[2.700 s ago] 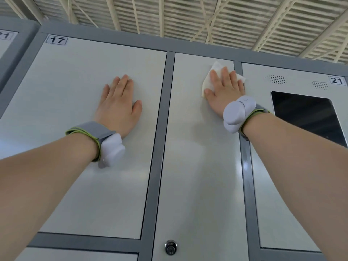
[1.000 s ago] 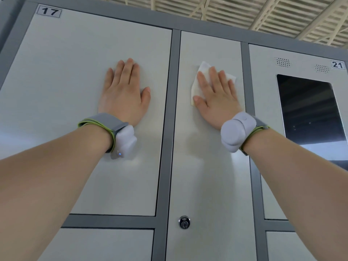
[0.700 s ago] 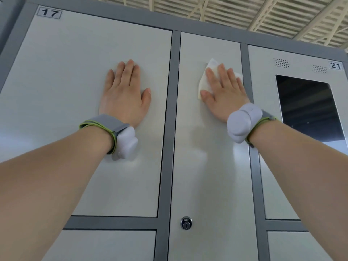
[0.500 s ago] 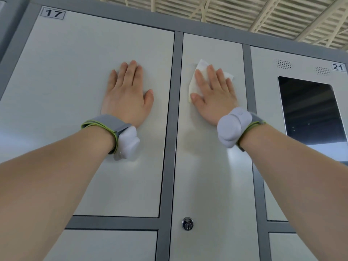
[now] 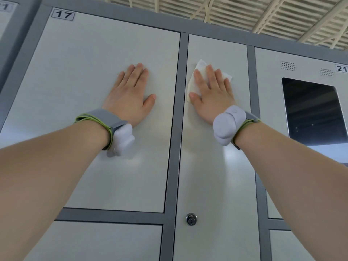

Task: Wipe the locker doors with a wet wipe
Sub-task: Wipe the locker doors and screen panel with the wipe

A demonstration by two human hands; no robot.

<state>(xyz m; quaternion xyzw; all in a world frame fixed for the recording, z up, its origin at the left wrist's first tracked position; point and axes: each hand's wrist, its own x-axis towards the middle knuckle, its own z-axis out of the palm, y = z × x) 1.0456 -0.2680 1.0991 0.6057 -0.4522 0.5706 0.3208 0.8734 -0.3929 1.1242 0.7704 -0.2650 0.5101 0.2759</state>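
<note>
The right hand (image 5: 212, 97) lies flat, fingers straight and a little spread, pressing a white wet wipe (image 5: 197, 76) against the narrow door (image 5: 216, 176) in the upper middle of the frame; the wipe shows above and to the left of the fingers. The left hand (image 5: 131, 97) rests flat and empty, fingers together, on the wide door marked 17 (image 5: 84, 91), left of centre. Both wrists wear grey bands. A keyhole (image 5: 191, 219) sits low on the narrow door. At the right edge, a dark screen (image 5: 312, 110) is set in the panel numbered 21.
</note>
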